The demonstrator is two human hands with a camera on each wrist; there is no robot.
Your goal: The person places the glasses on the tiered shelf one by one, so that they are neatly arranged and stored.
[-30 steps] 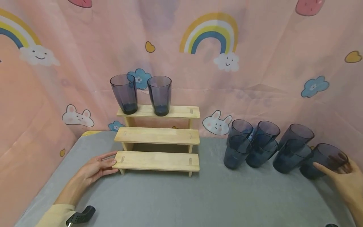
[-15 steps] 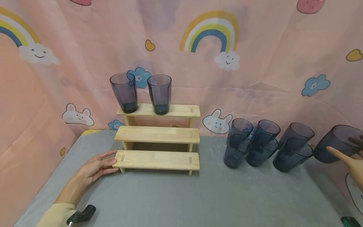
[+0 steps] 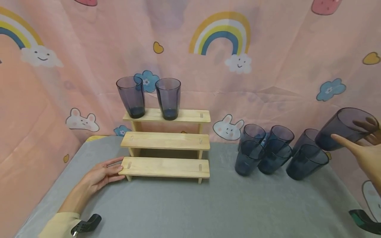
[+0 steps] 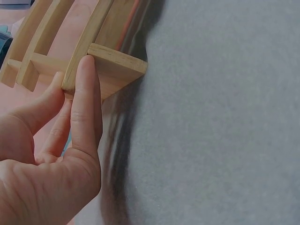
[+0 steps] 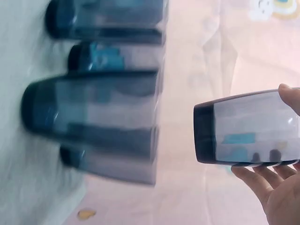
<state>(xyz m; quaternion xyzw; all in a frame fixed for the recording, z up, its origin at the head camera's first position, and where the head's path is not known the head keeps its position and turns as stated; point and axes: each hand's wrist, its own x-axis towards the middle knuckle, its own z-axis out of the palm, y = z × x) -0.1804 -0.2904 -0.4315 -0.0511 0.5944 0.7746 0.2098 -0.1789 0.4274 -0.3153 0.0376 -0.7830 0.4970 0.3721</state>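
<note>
On the left, a three-step wooden shelf (image 3: 166, 167) stands on the grey cloth. My left hand (image 3: 99, 177) pinches the left end of its lowest board, thumb above and fingers below; the left wrist view shows the fingers (image 4: 84, 112) against the board's end. Two tinted drinking glasses (image 3: 131, 97) stand upright on the top board. At the far right my right hand (image 3: 366, 152) grips another glass (image 3: 342, 130) by its sides and holds it tilted in the air. In the right wrist view this glass (image 5: 248, 129) hangs apart from the standing ones.
Several matching glasses (image 3: 248, 158) stand in two rows on the right of the grey table cloth (image 3: 238, 205), close together, below and left of the raised glass. A pink printed curtain (image 3: 282, 82) hangs behind and along both sides.
My right hand has lifted the glass off the cloth at the right end of the front row and raised it. My left hand has stayed on the lowest board.
</note>
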